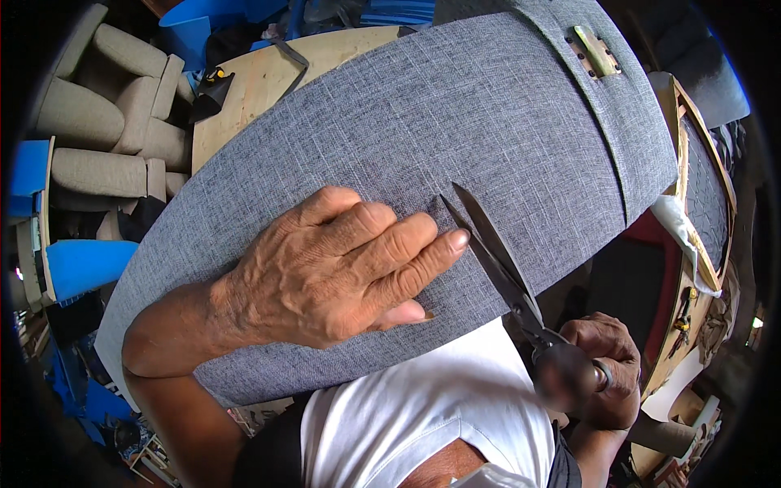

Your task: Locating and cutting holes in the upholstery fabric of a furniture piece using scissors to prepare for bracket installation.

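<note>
Left fingers [405, 246] half curled, any hold unclear; right hand [612, 370] closed around scissors [506, 275], whose slip could nick the cloth [390, 134].

White shirt [423, 407]; silvery ring [602, 375].

The left hand [325, 268], fingers bent, is over a grey fabric-covered panel [488, 114]; beyond the panel's near edge, the right hand [606, 370] grips slightly parted scissors [506, 276].
</note>
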A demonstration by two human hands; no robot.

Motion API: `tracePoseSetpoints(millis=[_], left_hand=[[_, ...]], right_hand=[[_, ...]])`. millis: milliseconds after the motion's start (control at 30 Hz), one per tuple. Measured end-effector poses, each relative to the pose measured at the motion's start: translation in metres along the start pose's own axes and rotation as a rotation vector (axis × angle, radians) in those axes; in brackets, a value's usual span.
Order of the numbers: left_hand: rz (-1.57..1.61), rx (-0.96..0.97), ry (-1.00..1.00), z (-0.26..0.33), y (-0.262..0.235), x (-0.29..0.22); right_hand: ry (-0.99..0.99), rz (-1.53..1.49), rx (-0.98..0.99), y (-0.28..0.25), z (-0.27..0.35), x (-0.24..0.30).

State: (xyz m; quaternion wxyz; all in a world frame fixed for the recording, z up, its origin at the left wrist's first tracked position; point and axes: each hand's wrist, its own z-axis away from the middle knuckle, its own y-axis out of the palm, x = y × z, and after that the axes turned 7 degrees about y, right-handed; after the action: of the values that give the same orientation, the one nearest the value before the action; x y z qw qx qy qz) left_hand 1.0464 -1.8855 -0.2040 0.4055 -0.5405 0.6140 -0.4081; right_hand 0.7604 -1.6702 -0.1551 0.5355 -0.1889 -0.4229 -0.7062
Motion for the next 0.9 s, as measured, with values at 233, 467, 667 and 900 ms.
tracePoseSetpoints(millis=[233, 467, 667, 900], left_hand=[[0.061, 0.092, -0.003, 0.0, -0.002, -0.002], [-0.064, 0.155, -0.242, 0.001, -0.007, 0.02], [-0.098, 0.237, -0.183, -0.006, -0.012, 0.019], [-0.154, 0.241, -0.269, -0.014, -0.014, 0.024]], right_hand=[[0.025, -0.048, 0.001, 0.003, 0.003, 0.0], [-0.101, 0.074, -0.165, 0.007, 0.003, -0.005], [-0.145, 0.129, -0.378, 0.003, 0.009, -0.008], [-0.167, -0.008, -0.276, -0.005, 0.009, -0.015]])
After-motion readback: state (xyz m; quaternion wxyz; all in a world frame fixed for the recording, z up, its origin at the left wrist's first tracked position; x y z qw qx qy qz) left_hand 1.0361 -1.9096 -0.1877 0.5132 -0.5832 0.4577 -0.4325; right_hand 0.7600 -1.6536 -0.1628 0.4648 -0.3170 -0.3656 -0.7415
